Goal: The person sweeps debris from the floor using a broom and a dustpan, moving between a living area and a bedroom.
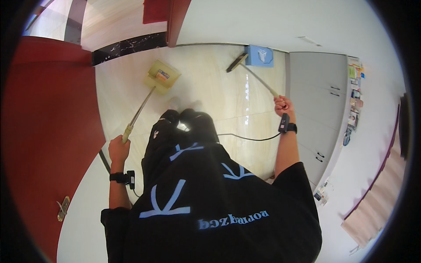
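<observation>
My left hand is closed around the grip of a long-handled dustpan. Its metal pole runs up to the yellowish translucent pan, which bears a sticker and rests on the pale floor before my feet. In my right hand is the handle end of a broom. The broom head, narrow with dark bristles, lies tilted on the floor just left of a light blue box, close to it or touching. Both wrists wear black strapped devices with cables.
A red door with a metal handle stands open at the left, beside a black stone threshold. Grey cabinets line the right side, with small items along their top. A white wall rises beyond the box.
</observation>
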Demonstrator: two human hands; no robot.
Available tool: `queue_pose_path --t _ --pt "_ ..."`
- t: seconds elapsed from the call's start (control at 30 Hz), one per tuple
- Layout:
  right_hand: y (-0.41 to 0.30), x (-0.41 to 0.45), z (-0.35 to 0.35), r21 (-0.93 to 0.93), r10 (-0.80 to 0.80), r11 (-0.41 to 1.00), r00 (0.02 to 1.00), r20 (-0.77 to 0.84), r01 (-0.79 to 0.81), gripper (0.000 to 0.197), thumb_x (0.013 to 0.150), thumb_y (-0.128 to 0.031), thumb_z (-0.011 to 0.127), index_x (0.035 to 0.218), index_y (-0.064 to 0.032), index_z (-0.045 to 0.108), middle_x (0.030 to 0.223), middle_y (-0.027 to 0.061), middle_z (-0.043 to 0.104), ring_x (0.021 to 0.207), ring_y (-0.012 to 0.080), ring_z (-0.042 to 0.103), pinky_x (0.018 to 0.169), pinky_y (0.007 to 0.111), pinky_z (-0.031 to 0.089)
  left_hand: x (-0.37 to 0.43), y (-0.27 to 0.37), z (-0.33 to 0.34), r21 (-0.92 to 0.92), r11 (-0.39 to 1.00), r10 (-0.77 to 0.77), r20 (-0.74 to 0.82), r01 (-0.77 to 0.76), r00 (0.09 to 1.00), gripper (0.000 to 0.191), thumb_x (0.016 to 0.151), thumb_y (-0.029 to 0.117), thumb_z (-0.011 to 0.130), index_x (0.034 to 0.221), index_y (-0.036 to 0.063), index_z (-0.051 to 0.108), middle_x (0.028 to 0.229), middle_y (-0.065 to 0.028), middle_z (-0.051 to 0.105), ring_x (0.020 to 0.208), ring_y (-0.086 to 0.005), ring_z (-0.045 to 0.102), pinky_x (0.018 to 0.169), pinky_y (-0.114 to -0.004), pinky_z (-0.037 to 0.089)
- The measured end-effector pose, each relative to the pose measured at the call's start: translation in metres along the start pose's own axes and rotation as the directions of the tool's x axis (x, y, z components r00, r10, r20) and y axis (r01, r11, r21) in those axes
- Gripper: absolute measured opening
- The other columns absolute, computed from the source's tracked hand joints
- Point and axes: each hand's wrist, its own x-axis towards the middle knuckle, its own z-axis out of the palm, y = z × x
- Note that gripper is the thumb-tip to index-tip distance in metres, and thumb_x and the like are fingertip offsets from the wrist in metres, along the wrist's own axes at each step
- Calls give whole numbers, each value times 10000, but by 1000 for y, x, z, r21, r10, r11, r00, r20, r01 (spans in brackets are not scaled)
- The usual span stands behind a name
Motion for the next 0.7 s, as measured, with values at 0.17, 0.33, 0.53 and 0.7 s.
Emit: queue_pose_path --t 0.17,0.33,0.53,0.7 --pt "-15 -1 26 -349 -182 930 972 -152 120 182 886 -143 491 892 39 481 565 -38 447 388 34 335 358 176 246 -18 -3 -10 61 998 -17 -46 20 999 214 704 199 596 698 -14 581 696 -222 585 687 -404 572 619 -476 451" --pt "-38 56 2 -661 -242 747 953 -180 65 111 838 -148 514 794 -46 505 509 -38 422 379 43 346 358 199 254 -29 16 -25 82 996 -21 -71 27 997 189 719 190 577 725 2 595 719 -202 592 707 -389 577 637 -460 454" --pt "12 122 -18 -889 -520 439 844 -131 132 191 738 -164 569 600 -61 486 475 33 448 362 147 407 347 318 292 -47 35 -38 181 981 -57 -74 69 996 203 722 191 568 775 1 617 749 -214 599 726 -399 578 643 -465 451" --pt "70 147 -43 -931 -137 -334 970 201 145 145 676 -57 515 566 33 546 470 129 517 398 224 547 348 361 375 -54 43 -43 188 976 -90 -93 106 992 211 723 197 570 775 0 621 747 -213 604 731 -401 579 653 -472 449"
